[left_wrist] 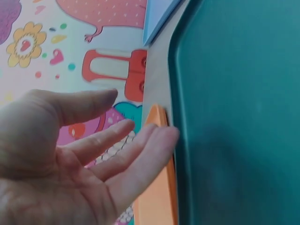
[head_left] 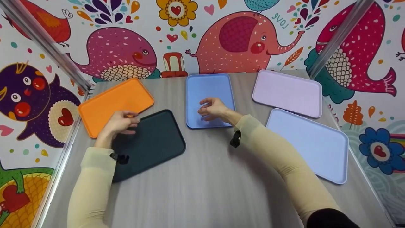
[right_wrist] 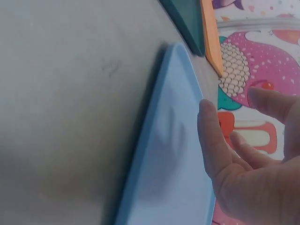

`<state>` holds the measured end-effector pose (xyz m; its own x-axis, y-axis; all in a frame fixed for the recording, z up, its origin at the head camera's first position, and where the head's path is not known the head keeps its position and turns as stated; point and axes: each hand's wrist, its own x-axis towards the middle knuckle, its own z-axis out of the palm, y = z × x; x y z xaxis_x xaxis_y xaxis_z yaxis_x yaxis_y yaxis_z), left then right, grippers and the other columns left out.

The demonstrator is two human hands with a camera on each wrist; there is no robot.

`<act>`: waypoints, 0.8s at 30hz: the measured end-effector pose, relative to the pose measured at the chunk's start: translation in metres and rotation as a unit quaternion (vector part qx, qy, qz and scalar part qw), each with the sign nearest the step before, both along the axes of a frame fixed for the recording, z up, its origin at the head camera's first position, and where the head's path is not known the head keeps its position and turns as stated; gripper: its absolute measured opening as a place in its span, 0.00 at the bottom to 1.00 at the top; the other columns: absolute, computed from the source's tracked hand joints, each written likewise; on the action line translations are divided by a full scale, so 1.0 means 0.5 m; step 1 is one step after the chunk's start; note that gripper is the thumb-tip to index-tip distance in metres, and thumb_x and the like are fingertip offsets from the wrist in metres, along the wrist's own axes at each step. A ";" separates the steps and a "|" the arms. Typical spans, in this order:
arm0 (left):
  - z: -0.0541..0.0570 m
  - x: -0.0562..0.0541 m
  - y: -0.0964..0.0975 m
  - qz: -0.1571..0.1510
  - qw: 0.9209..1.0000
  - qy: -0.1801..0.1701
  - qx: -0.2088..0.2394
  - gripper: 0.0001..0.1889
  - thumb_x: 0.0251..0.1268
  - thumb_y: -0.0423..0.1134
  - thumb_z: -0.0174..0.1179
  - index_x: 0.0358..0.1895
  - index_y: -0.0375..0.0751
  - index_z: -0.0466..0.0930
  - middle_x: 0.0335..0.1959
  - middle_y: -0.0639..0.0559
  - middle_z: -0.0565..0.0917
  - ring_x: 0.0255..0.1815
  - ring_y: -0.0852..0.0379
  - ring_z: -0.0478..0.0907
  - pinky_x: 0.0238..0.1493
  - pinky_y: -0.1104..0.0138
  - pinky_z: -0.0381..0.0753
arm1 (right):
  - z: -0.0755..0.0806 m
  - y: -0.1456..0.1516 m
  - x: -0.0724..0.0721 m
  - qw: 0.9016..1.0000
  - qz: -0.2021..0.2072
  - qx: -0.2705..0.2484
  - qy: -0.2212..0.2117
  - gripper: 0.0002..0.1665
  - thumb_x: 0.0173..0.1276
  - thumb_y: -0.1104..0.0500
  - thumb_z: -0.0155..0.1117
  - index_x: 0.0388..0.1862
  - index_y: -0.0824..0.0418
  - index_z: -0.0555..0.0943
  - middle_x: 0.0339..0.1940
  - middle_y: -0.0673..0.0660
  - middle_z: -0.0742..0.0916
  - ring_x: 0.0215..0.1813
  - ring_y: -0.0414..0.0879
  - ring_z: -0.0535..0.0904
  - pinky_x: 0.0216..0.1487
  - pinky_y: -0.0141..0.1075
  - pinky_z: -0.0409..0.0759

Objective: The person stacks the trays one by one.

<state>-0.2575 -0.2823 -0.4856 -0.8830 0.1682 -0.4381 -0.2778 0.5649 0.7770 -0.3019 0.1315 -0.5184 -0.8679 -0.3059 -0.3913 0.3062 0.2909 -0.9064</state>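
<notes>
Holds left hand [head_left: 121,123], loosely spread, near the dark tray [head_left: 152,142] at left, and right hand [head_left: 211,109], likewise relaxed, above the blue tray [head_left: 208,85] at far centre. Hides the dark tray's left end behind hand and sleeve [head_left: 98,161].

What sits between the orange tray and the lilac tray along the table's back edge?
The blue tray, with the right hand over it; the head view shows this.

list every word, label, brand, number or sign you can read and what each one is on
"LOVE": slanted, seemingly mirrored, on the patterned wall above the elephant's trunk.
Trays: no lettering visible.
Black wrist devices: too small to tell.
</notes>
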 end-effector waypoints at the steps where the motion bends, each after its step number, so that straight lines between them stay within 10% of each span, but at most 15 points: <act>1: 0.000 0.006 -0.010 0.006 1.000 -0.002 -0.001 0.32 0.89 0.43 0.58 0.85 0.29 0.65 0.82 0.25 0.72 0.79 0.27 0.77 0.65 0.50 0.91 | -0.002 -0.007 0.002 1.000 0.004 0.001 0.002 0.36 0.77 0.63 0.75 0.80 0.68 0.75 0.69 0.69 0.87 0.71 0.65 0.88 0.68 0.57 0.91; 17: -0.014 0.098 -0.165 0.108 0.991 -0.040 -0.067 0.36 0.84 0.48 0.63 0.80 0.24 0.66 0.59 0.42 0.79 0.55 0.47 0.79 0.52 0.61 0.94 | 0.001 -0.118 0.035 0.998 0.067 0.000 0.022 0.36 0.76 0.64 0.75 0.80 0.68 0.76 0.68 0.69 0.89 0.67 0.66 0.90 0.61 0.50 0.94; 24: -0.029 0.134 -0.194 0.104 0.987 -0.074 -0.099 0.32 0.84 0.50 0.63 0.74 0.26 0.68 0.67 0.28 0.74 0.62 0.36 0.75 0.57 0.52 0.89 | -0.012 -0.157 0.052 0.994 0.104 0.016 0.016 0.36 0.77 0.65 0.73 0.81 0.67 0.76 0.74 0.70 0.86 0.66 0.63 0.90 0.62 0.52 0.94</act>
<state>-0.1907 -0.3793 -0.5002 -0.8136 -0.1123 -0.5705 -0.5059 0.6204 0.5993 -0.2760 0.0532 -0.5242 -0.7994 -0.4673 -0.3776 0.2082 0.3742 -0.9037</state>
